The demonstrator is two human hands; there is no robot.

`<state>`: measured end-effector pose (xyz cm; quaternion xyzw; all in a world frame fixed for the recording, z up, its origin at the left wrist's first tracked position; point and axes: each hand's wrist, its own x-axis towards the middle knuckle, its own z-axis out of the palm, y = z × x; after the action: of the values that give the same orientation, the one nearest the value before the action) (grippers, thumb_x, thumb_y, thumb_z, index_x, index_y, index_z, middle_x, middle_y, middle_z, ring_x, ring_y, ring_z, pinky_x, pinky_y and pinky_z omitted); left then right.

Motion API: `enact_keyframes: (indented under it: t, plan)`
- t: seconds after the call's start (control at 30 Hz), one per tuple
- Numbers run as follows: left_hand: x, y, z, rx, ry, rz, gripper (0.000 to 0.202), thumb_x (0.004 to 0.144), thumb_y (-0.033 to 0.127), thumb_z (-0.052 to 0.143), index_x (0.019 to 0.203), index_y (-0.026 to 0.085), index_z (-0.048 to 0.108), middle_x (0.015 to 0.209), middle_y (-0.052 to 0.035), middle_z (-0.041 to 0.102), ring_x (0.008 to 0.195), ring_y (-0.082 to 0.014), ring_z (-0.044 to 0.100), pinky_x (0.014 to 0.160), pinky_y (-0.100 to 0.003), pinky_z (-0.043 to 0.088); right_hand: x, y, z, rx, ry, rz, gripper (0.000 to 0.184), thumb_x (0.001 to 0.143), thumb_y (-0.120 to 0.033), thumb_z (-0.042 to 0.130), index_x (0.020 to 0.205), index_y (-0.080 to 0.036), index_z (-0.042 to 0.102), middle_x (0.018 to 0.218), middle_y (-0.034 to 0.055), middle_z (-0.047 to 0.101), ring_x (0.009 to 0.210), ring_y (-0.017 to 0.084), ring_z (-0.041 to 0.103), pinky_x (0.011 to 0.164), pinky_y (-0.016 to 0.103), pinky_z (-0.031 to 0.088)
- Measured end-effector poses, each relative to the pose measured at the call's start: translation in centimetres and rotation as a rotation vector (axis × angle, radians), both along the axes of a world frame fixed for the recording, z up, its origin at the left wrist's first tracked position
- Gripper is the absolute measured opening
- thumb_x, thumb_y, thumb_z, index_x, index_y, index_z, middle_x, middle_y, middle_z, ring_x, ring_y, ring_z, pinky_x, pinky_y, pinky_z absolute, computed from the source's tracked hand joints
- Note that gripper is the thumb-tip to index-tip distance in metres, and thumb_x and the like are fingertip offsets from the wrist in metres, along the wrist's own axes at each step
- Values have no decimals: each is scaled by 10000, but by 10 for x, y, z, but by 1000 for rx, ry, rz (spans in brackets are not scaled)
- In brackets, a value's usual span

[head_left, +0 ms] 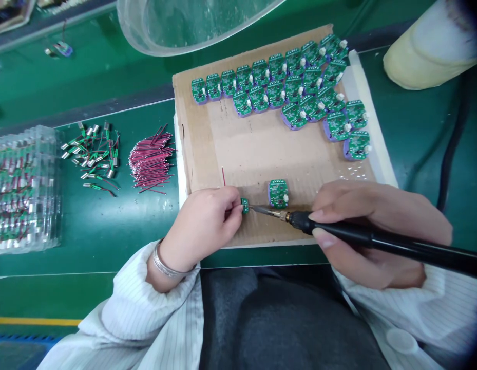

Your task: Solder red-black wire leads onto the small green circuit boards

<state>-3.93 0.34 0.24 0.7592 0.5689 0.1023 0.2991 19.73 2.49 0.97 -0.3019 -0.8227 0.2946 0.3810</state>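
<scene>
Lower centre of the frame, the left hand point(205, 218) pinches a small board point(245, 205) jutting rightward — the right hand point(392, 216), lower right, curls around a soldering iron point(354, 234) (tip at the board).

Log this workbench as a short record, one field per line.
Left grip: pinching a small green board
Right grip: holding a soldering iron, tip at the small green board; contact unclear
Work surface: cardboard on a green table
Single larger board: on the cardboard, between the hands, just beyond the iron
Grouped boards: in rows along the cardboard's far side and right
Red wires: piled left of the cardboard
Clear trays: stacked at far left
</scene>
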Motion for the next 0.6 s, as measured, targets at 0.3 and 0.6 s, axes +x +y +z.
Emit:
enact_keyframes:
  t: [0.3,0.6]
  plan:
    - [2,0,-1,-17,9,27,125,814,137,539,694,163,557,563,41,497,519,-97,436,536,-238,282,-3,-2,-5,62,5,-29,261,666,-87,609,887,-221,576,703,21,664,606,170,671,514,296,583]
    - [3,2,-1,-15,5,31,132,801,135,545,672,162,545,554,44,485,512,-91,427,534,-238,275,-6,-1,-3,38,2,-32,277,664,-66,589,890,-224,569,697,26,649,582,165,651,487,303,556]
